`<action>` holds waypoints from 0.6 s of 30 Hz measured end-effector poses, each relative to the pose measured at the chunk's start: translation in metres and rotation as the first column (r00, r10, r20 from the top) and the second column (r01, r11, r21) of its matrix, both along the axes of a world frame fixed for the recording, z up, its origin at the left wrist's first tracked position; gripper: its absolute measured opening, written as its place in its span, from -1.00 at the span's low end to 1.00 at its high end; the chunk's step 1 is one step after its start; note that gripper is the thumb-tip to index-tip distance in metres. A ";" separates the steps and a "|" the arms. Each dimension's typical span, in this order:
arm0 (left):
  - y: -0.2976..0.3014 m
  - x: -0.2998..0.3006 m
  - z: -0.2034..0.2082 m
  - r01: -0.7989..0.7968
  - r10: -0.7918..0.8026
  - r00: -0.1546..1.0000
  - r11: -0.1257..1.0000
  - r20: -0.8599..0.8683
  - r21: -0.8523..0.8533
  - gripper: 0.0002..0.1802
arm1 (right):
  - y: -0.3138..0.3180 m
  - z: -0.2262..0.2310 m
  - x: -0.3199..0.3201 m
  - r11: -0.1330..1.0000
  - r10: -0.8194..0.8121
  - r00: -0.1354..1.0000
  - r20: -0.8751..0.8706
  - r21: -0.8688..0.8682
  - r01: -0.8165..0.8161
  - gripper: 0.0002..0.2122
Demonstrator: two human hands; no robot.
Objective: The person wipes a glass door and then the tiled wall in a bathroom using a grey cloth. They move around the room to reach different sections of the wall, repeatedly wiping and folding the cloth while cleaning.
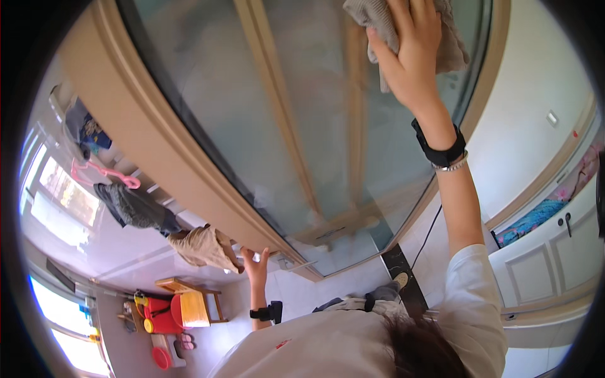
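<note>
My right hand (413, 60) is raised high and presses a grey-beige ribbed cloth (450, 47) against the glass pane (309, 101) of a door. Its fingertips run up to the top edge of the picture, and the cloth bunches out on both sides of the palm. Low on the left, my left hand (254, 261) grips the edge of the door's tan frame (170, 132), close to the handle (296, 266). Part of its fingers is hidden by the frame. Both wrists carry black bands.
Left of the door hang clothes (135, 205) and a pink hanger (104, 173). A wooden chair (195, 305) and a red container (162, 315) stand beyond. To the right are a white wall (517, 126) and a white panelled door (551, 268). A dark cable (427, 236) runs near the frame.
</note>
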State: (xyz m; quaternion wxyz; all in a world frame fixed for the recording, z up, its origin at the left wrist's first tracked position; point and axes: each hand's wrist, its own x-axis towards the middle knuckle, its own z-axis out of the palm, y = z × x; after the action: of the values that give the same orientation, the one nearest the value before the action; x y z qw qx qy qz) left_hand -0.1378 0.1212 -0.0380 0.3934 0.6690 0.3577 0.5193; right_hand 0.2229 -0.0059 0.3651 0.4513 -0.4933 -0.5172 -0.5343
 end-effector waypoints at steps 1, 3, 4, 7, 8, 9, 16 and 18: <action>0.002 0.000 -0.001 -0.039 0.039 0.997 0.999 -0.061 0.003 -0.53 | 0.000 -0.006 -0.015 0.998 -0.037 0.999 0.008 -0.045 0.038 -0.47; 0.002 0.000 -0.006 -0.028 0.028 0.999 1.000 -0.028 -0.013 -0.53 | 0.001 -0.017 -0.037 0.983 -0.117 0.992 0.037 -0.138 0.121 -0.46; 0.004 0.000 -0.008 -0.030 0.029 0.999 0.999 -0.020 -0.026 -0.52 | 0.007 -0.022 -0.046 0.991 -0.033 0.998 0.046 -0.130 0.039 -0.39; 0.004 0.000 -0.013 -0.023 0.024 1.000 0.998 0.015 -0.056 -0.50 | 0.020 -0.049 -0.069 0.966 0.161 0.987 0.028 -0.208 -0.151 -0.27; 0.002 0.000 -0.014 -0.056 0.055 0.998 0.997 -0.020 -0.046 -0.49 | 0.021 -0.059 -0.074 0.952 0.173 0.984 0.034 -0.260 -0.158 -0.25; 0.001 0.001 -0.015 -0.081 0.079 0.996 0.996 -0.041 -0.044 -0.49 | 0.022 -0.070 -0.080 0.936 0.186 0.982 0.039 -0.311 -0.165 -0.23; -0.002 0.001 -0.009 -0.073 0.067 0.996 0.994 -0.066 -0.083 -0.47 | 0.039 -0.154 -0.106 0.874 0.291 0.956 0.043 -0.419 -0.247 -0.26; -0.003 0.002 -0.005 -0.055 0.050 0.997 0.994 -0.050 -0.091 -0.48 | 0.042 -0.181 -0.111 0.874 0.307 0.951 0.023 -0.404 -0.272 -0.31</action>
State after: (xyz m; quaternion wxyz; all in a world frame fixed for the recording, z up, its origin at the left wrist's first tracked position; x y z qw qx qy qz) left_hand -0.1358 0.1183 -0.0429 0.4014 0.6528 0.4080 0.4963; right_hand 0.1123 0.0363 0.1841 0.3945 -0.4677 -0.7013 -0.3658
